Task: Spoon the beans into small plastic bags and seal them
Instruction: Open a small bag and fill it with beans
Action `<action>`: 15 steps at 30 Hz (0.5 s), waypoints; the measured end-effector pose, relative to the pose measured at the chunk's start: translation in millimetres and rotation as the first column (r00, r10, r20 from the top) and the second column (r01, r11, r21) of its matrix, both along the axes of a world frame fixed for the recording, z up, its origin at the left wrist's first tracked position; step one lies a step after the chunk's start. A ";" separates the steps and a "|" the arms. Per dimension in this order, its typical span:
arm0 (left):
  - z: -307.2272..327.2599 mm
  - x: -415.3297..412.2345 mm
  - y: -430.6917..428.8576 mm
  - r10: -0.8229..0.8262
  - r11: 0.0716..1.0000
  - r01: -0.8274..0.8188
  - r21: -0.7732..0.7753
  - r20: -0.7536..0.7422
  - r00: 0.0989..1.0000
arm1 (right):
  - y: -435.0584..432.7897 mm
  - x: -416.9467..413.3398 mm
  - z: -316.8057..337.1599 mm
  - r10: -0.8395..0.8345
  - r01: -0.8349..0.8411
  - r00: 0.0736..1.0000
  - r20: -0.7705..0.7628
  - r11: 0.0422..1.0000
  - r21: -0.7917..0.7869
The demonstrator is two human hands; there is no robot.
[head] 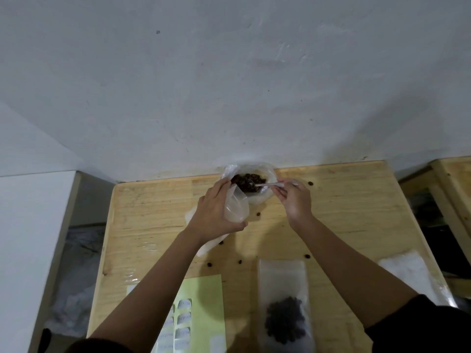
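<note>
A large clear bag [267, 174] of dark brown beans [246, 183] stands open against the wall at the table's far edge. My left hand [216, 212] holds a small empty plastic bag [236, 206] upright beside it, mouth tilted toward the beans. My right hand [295, 200] grips a clear plastic spoon [267, 185] whose bowl lies in the beans. A small bag [283, 301] holding a heap of beans lies flat on the table near me.
The wooden table [356, 212] has several loose beans [308, 256] scattered on it. A green sheet of labels [201, 309] lies at the near left. More empty bags [407, 271] lie at the right. Another wooden frame [448, 189] stands to the right.
</note>
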State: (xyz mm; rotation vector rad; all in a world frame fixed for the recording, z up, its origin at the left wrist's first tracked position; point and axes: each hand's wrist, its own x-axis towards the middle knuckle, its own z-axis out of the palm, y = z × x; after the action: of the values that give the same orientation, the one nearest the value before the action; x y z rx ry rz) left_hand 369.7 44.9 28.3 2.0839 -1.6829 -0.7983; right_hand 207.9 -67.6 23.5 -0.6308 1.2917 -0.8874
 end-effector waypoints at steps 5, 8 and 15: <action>-3.3 -4.1 -1.4 0.019 0.999 -0.023 0.034 0.132 0.991 | -7.1 -10.0 5.9 -0.055 0.055 0.998 -0.027 0.998 0.003; -3.0 -9.8 -2.5 0.040 0.998 -0.052 0.046 0.232 0.972 | -10.5 -16.9 13.0 -0.030 0.026 0.996 -0.080 0.998 -0.050; -4.1 -16.7 -4.3 0.064 0.996 -0.079 0.048 0.267 0.962 | -7.3 -23.7 28.7 0.181 -0.220 0.969 -0.168 0.940 -0.261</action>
State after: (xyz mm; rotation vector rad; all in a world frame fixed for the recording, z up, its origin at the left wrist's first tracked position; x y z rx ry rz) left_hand 353.0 40.6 24.2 2.3660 -1.7213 -0.5719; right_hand 184.2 -74.9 52.2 -1.0460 1.2118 -0.8724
